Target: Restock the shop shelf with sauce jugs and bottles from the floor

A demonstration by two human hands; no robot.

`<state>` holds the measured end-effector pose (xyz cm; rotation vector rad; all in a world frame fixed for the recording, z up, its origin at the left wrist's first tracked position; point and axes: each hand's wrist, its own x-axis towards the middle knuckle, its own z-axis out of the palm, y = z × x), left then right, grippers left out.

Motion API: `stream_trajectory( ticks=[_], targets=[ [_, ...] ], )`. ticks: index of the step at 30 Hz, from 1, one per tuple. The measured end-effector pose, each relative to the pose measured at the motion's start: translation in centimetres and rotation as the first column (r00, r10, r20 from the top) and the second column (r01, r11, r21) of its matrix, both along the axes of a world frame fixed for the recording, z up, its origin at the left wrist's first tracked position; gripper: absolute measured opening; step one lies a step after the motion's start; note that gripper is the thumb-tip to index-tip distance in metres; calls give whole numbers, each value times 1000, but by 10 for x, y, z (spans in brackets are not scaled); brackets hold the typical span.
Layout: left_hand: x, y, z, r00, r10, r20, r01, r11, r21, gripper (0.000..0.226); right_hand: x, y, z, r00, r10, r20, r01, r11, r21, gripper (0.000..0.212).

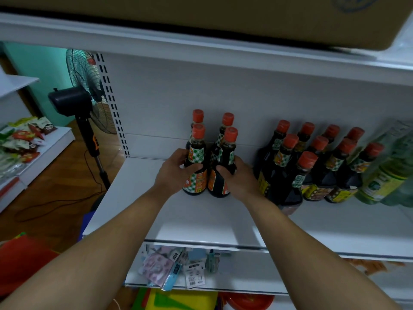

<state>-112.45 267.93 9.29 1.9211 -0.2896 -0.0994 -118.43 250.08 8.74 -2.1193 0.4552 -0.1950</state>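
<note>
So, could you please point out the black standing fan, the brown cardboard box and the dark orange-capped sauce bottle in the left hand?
Black standing fan (67,101), head view, on its motor housing.
Brown cardboard box (223,19), head view, on its visible side.
Dark orange-capped sauce bottle (198,131), head view, on its orange cap.

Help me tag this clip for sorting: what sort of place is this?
Probably a small shop: white metal slotted shelving, rows of identical orange-capped dark sauce bottles with checked labels, and packaged snacks piled on a neighbouring white shelf.
</note>
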Motion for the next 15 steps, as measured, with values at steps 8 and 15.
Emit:
stream_trajectory(
  ticks=[8, 15],
  targets=[
    [-17, -6, 6, 997, 73, 5, -73, 997, -1, 41, -14, 2, 8, 1000, 9, 20, -10, 999, 41, 49],
    [-49, -11, 16, 955, 295, -36, -297, 950, -93, 43, -61, 2, 32, 994, 66, 85, -70, 997, 43, 40]
  ],
)
